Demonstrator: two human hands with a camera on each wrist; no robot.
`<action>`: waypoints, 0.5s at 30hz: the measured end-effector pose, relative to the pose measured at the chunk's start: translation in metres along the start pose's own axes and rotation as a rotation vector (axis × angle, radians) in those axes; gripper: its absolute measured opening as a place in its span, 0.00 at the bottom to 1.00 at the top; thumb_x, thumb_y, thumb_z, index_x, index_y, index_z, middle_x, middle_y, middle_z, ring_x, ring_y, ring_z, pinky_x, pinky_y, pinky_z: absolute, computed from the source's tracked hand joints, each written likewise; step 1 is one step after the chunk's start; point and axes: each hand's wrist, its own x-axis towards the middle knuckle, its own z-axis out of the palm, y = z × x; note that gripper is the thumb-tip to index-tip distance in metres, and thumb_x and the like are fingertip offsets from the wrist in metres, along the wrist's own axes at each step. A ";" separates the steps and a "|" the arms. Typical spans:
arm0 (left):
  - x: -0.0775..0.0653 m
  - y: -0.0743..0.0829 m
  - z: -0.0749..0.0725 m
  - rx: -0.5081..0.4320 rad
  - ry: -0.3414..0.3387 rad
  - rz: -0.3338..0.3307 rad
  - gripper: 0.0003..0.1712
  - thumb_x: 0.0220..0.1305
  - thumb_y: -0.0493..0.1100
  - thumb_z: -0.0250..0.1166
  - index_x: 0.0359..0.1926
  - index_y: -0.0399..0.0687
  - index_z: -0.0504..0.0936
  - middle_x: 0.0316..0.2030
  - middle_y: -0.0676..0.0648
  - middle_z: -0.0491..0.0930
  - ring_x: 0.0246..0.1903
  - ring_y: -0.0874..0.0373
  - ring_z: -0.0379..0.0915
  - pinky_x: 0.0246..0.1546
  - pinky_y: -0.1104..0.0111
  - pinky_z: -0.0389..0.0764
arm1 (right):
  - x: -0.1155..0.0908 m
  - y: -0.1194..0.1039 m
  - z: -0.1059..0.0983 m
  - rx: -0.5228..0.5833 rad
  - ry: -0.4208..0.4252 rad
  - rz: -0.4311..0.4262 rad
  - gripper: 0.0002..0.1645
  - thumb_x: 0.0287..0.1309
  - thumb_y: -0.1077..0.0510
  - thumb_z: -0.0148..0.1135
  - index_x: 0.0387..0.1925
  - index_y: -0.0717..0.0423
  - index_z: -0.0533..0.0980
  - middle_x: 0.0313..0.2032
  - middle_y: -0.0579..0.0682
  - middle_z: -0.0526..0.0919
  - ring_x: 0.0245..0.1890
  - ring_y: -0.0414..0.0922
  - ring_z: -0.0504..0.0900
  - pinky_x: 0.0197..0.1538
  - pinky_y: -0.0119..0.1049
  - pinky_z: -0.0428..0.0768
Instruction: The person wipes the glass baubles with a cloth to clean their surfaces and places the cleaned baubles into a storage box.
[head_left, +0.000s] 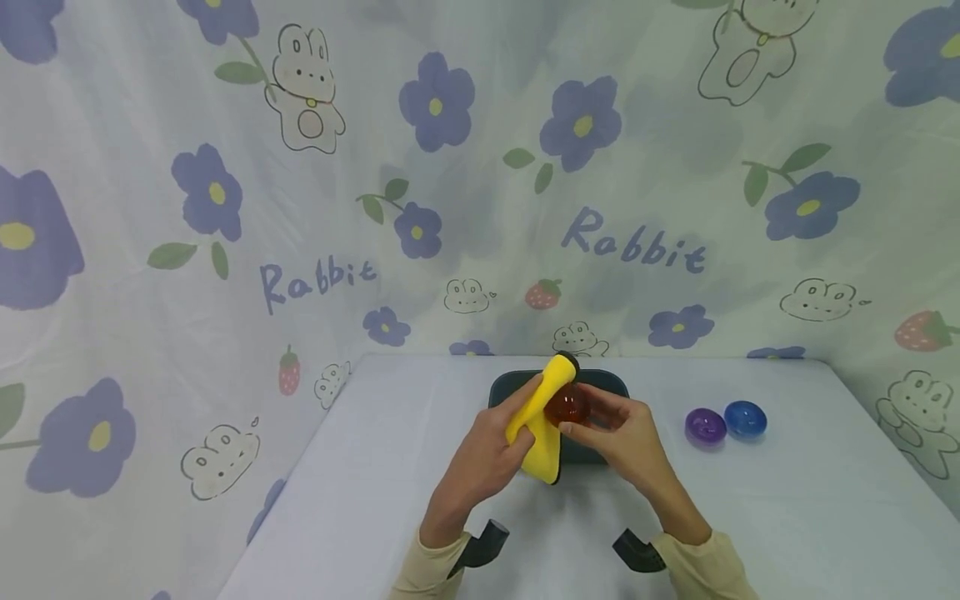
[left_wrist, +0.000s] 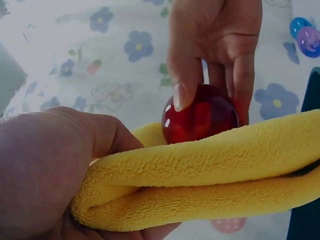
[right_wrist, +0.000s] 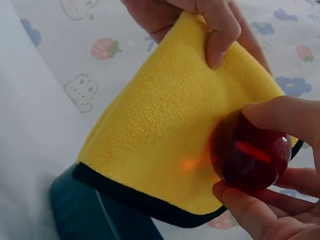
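Note:
My left hand (head_left: 486, 450) grips a folded yellow cloth (head_left: 542, 454) with a dark edging, thumb on one side and fingers on the other. My right hand (head_left: 628, 435) pinches a clear red ball (right_wrist: 251, 150) between thumb and fingers. In the right wrist view the ball lies against or very close to the cloth's face, and a spot of reddish light falls on the fabric. From the left wrist camera, the lower part of the ball is hidden behind the fold. Both hands are above a dark green tray (head_left: 621, 385), whose inside is mostly covered.
Right of the tray, a purple glassy piece (head_left: 706, 427) and a blue one (head_left: 746, 419) sit side by side on the white table (head_left: 810, 517). A curtain printed with rabbits and flowers (head_left: 480, 183) hangs behind. Black wrist mounts (head_left: 483, 546) stick out from both sleeves.

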 end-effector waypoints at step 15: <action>0.001 -0.005 0.000 0.070 -0.019 0.062 0.35 0.68 0.33 0.54 0.75 0.52 0.70 0.67 0.48 0.78 0.39 0.60 0.75 0.42 0.74 0.79 | -0.004 -0.006 0.009 0.007 -0.089 -0.042 0.34 0.52 0.58 0.79 0.61 0.59 0.80 0.55 0.60 0.86 0.54 0.55 0.86 0.51 0.38 0.87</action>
